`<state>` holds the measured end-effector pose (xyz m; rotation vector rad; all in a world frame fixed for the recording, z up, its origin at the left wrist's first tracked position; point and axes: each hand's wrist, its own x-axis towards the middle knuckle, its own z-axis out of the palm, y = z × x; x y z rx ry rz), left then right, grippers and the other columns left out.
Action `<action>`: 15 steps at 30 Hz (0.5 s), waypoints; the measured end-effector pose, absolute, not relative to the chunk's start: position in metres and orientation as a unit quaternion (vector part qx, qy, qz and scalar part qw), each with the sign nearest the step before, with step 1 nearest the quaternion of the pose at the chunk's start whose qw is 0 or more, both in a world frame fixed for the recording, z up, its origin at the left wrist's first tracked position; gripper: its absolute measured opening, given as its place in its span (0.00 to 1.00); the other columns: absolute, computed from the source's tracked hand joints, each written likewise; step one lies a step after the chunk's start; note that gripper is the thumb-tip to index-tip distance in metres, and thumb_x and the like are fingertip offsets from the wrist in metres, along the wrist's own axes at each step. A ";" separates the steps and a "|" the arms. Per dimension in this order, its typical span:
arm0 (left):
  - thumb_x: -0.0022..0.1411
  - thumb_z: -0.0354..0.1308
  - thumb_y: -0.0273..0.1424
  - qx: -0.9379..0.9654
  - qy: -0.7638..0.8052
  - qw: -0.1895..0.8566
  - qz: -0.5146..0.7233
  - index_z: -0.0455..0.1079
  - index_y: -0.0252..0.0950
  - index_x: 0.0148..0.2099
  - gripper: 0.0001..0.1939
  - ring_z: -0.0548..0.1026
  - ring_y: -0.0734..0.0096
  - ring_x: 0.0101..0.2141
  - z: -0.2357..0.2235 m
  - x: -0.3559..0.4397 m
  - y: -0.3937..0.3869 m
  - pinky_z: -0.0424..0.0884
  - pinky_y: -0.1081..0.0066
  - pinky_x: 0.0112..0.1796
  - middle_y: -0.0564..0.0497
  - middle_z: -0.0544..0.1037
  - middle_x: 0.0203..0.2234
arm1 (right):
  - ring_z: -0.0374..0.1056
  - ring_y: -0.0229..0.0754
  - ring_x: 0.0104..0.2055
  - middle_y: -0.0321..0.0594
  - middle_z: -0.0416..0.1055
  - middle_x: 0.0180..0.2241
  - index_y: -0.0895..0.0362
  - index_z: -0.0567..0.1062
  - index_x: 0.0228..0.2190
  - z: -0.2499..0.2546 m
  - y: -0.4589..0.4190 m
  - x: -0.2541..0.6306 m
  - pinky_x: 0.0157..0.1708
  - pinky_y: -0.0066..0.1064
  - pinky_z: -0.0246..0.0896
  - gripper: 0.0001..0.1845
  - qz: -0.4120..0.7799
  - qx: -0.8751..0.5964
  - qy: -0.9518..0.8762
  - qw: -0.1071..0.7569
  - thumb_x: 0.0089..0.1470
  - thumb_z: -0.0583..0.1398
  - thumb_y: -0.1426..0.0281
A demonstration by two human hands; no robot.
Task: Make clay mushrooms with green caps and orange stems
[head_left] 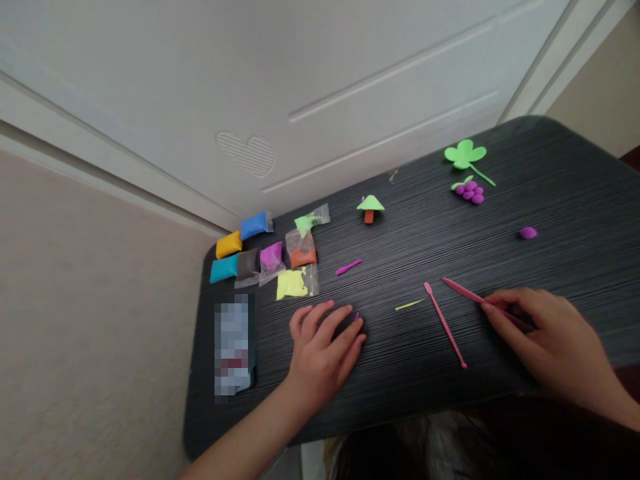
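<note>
My right hand [545, 333] grips a pink pointed clay modelling tool [465, 289], its tip directed left over the dark table. A second pink modelling tool [446, 327], with a knobbed end, lies just left of that hand. My left hand [325, 343] rests with fingers spread on the tabletop; a small purple clay bit [357, 316] shows by its fingertips, partly hidden. Between the hands lies a thin yellow clay strip [410, 305]. Beyond the left hand is a purple clay piece [349, 267], thicker at one end. To the right sits a purple clay oval [528, 233].
Several clay packets, among them a blue packet [255, 225] and a yellow packet [292, 283], lie at the left. A blurred phone-like object [233, 347] is nearer. A clay mushroom [369, 205], green flower [465, 155] and purple grapes [470, 192] stand toward the white door [350, 87].
</note>
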<state>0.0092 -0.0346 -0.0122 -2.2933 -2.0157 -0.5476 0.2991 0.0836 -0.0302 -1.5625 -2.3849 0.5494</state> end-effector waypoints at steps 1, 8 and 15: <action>0.52 0.58 0.32 -0.740 -0.652 0.033 -0.161 0.69 0.45 0.45 0.16 0.61 0.59 0.50 -0.013 0.010 -0.038 0.51 0.55 0.50 0.51 0.72 0.45 | 0.62 0.41 0.31 0.35 0.69 0.28 0.51 0.70 0.32 -0.030 0.084 0.299 0.31 0.33 0.53 0.12 0.187 -0.533 -0.816 0.119 0.49 0.54 0.57; 0.51 0.55 0.44 -0.714 -0.698 0.018 -0.062 0.61 0.48 0.54 0.27 0.49 0.48 0.57 -0.017 0.011 -0.045 0.42 0.48 0.52 0.47 0.58 0.57 | 0.62 0.41 0.30 0.34 0.68 0.27 0.50 0.70 0.31 -0.032 0.084 0.301 0.31 0.33 0.53 0.13 0.179 -0.535 -0.816 0.124 0.49 0.53 0.56; 0.51 0.53 0.47 -0.731 -0.681 0.003 -0.043 0.57 0.50 0.56 0.29 0.49 0.49 0.57 -0.014 0.013 -0.046 0.38 0.48 0.53 0.50 0.57 0.57 | 0.61 0.41 0.29 0.34 0.68 0.26 0.50 0.70 0.31 -0.032 0.085 0.300 0.30 0.33 0.53 0.14 0.169 -0.530 -0.820 0.132 0.49 0.53 0.55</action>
